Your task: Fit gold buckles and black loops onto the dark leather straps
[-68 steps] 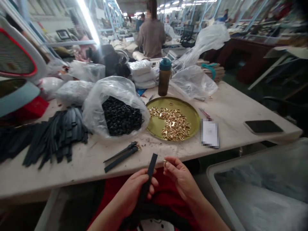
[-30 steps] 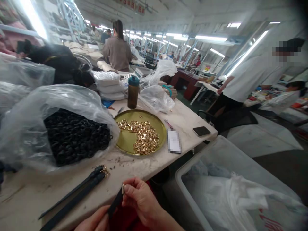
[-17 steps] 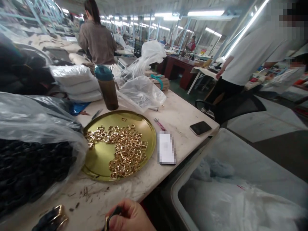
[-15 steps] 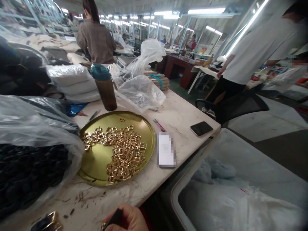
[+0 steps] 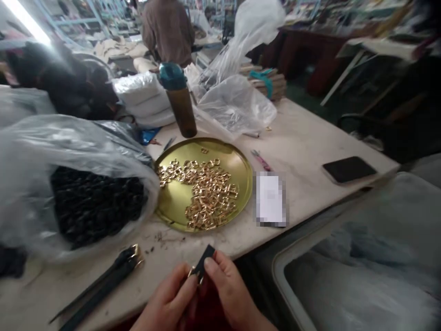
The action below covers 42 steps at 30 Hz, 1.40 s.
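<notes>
My left hand (image 5: pixel 168 301) and my right hand (image 5: pixel 229 294) meet at the bottom edge, both pinched on the end of a black strap (image 5: pixel 204 260) that carries a small gold buckle (image 5: pixel 192 272). Just beyond them a round gold tray (image 5: pixel 241 172) holds a heap of several gold buckles (image 5: pixel 206 195). Two finished black straps with gold buckles (image 5: pixel 113 276) lie on the table to the left of my hands.
A clear plastic bag of black rings (image 5: pixel 89 202) sits left of the tray. A brown bottle with a teal cap (image 5: pixel 179 101), crumpled plastic bags (image 5: pixel 237 105), a dark phone (image 5: pixel 348 169) and a white bin (image 5: pixel 361 257) at the right surround it. A person in brown (image 5: pixel 168 27) stands at the back.
The view has swung back left and down. Both hands now show together on the strap end with the buckle; before, only my right hand showed at the bottom edge.
</notes>
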Tool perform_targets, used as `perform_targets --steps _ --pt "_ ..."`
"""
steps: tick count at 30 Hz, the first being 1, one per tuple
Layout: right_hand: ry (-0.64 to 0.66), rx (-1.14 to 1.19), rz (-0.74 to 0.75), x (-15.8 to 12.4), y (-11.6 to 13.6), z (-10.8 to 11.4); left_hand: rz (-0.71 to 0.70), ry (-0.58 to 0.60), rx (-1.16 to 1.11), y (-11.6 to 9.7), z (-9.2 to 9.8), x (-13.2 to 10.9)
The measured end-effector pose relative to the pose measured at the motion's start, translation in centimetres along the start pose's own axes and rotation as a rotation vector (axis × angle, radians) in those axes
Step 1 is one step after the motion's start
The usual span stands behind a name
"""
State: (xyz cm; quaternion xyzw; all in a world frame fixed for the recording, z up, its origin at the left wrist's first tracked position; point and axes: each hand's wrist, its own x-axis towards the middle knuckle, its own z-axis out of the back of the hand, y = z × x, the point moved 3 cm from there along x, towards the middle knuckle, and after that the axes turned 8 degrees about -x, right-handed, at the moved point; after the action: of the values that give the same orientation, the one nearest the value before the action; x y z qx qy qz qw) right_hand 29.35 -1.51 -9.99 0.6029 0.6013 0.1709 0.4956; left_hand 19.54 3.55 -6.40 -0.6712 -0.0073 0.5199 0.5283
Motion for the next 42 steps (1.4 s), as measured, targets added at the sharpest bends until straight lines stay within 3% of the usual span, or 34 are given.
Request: perform_targets --steps 4,11,13,17,19,25,33,38,42 --pt "0.027 0.043 -0.034 -0.9 -0.5 0.2 0.036 0.068 -0.06 -0.1 -0.5 -0.9" --pt "0.056 -0.032 -0.054 -2.5 -1.2 -1.0 -0.037 0.108 -0.108 1.0 0.1 -2.7" --pt "0.023 -0.216 0.026 -3.0 -0.8 -1.4 -0.06 0.104 -0.139 1.8 0.4 -3.2" --pt "-0.112 -0.681 0.335 -4.6 -0.2 -2.3 -0.138 0.054 -0.158 3.4 1.4 -4.3" --pt "-0.089 -0.769 0.413 -5.4 -0.5 -3.0 -0.172 0.055 -0.156 4.1 1.9 -5.0" --pt "0.087 -0.687 0.346 -6.2 -0.9 -5.4 -0.224 0.036 -0.239 5.9 3.8 -6.2" --pt "0.185 -0.908 0.448 -5.6 -0.1 -8.6 -0.302 -0.039 -0.294 7.8 6.2 -5.6" --pt "0.134 -0.697 0.247 -4.1 -2.3 -9.5 -0.396 -0.131 -0.198 7.6 7.9 -6.5" --pt "0.173 -0.558 0.146 -3.4 -3.5 -10.3 -0.481 -0.099 -0.107 7.4 9.0 -7.3"
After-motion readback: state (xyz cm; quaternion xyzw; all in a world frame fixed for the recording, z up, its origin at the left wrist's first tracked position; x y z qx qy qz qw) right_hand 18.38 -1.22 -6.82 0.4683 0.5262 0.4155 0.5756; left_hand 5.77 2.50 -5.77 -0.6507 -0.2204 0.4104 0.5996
